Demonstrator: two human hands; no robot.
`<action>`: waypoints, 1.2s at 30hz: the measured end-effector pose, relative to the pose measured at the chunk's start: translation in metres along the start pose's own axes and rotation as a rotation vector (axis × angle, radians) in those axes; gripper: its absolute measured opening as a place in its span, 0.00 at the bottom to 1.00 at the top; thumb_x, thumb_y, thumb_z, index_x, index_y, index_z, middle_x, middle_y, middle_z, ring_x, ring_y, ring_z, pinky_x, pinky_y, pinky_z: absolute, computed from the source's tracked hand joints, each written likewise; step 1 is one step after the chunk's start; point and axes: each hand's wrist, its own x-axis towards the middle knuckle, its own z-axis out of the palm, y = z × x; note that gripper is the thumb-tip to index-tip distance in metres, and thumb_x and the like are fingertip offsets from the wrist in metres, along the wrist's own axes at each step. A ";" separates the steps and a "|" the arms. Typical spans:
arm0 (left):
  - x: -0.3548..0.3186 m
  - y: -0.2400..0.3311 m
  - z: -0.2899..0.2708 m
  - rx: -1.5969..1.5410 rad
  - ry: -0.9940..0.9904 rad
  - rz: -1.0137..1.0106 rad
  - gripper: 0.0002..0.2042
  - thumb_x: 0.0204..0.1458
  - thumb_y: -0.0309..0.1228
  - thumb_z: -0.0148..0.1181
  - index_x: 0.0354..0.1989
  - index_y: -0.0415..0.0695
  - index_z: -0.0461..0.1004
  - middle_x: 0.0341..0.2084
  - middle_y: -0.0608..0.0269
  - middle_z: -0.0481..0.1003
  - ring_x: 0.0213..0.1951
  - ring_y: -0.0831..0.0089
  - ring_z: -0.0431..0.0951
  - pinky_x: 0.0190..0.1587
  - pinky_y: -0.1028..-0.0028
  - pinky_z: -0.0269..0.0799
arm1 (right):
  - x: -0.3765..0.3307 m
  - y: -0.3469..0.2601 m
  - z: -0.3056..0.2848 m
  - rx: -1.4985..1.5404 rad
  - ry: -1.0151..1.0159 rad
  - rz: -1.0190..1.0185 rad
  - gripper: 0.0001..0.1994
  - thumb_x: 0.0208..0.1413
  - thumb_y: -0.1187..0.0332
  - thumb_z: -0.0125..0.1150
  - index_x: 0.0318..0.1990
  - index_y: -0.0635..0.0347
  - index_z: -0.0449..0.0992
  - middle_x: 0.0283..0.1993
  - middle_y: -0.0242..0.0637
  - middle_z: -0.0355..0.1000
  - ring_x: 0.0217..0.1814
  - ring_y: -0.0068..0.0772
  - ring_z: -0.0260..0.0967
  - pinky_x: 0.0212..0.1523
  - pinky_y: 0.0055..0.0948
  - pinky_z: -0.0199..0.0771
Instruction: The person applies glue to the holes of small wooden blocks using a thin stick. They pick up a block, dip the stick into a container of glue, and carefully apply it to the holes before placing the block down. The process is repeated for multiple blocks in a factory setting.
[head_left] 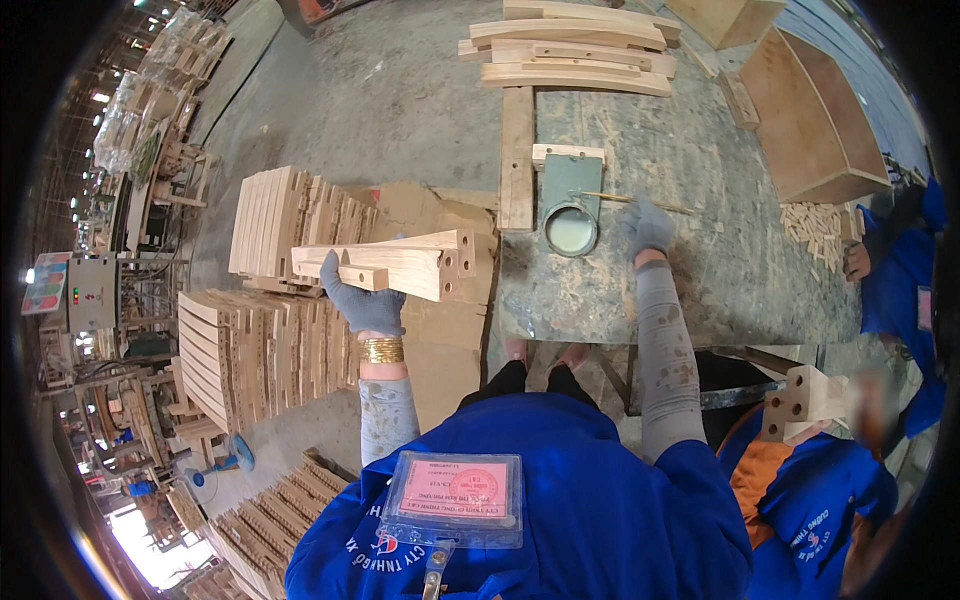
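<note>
Several drilled wooden pieces (415, 268), likely stiff and fairly light, are left of the counter (720, 290), the left hand (368, 302) clamped around their middle, a sensible hold; the right hand (648, 229) meets a thin stick (608, 197), grip unclear.

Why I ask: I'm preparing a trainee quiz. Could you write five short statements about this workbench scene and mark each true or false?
1. The left hand holds wooden pieces. True.
2. The round container is empty. False: the round container holds whitish liquid.
3. The right hand has its fingers at a thin stick. True.
4. Both hands are bare. False: both wear grey gloves.
5. Small wooden pegs lie at the table's left edge. False: the small wooden pegs lie on the right of the table, near a wooden box.
</note>
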 end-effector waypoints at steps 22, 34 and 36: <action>-0.008 -0.013 0.027 0.044 -0.061 0.085 0.23 0.51 0.32 0.54 0.54 0.55 0.54 0.47 0.58 0.63 0.44 0.66 0.68 0.44 0.67 0.73 | -0.109 0.011 -0.023 -0.625 -0.411 -0.572 0.14 0.53 0.61 0.52 0.38 0.62 0.76 0.26 0.44 0.72 0.28 0.38 0.71 0.33 0.29 0.69; -0.010 -0.003 0.051 -0.243 0.157 -0.180 0.20 0.45 0.46 0.53 0.41 0.46 0.66 0.38 0.60 0.69 0.41 0.63 0.71 0.44 0.60 0.70 | -0.130 0.032 -0.038 0.034 -0.278 -0.076 0.14 0.53 0.66 0.56 0.40 0.69 0.72 0.32 0.39 0.73 0.30 0.27 0.70 0.30 0.24 0.71; -0.010 -0.004 0.055 -0.278 0.163 -0.201 0.20 0.45 0.46 0.53 0.41 0.45 0.67 0.39 0.59 0.69 0.41 0.62 0.71 0.45 0.59 0.69 | -0.129 0.029 -0.037 0.129 -0.266 -0.091 0.14 0.53 0.66 0.56 0.40 0.69 0.72 0.32 0.41 0.73 0.29 0.26 0.70 0.30 0.23 0.71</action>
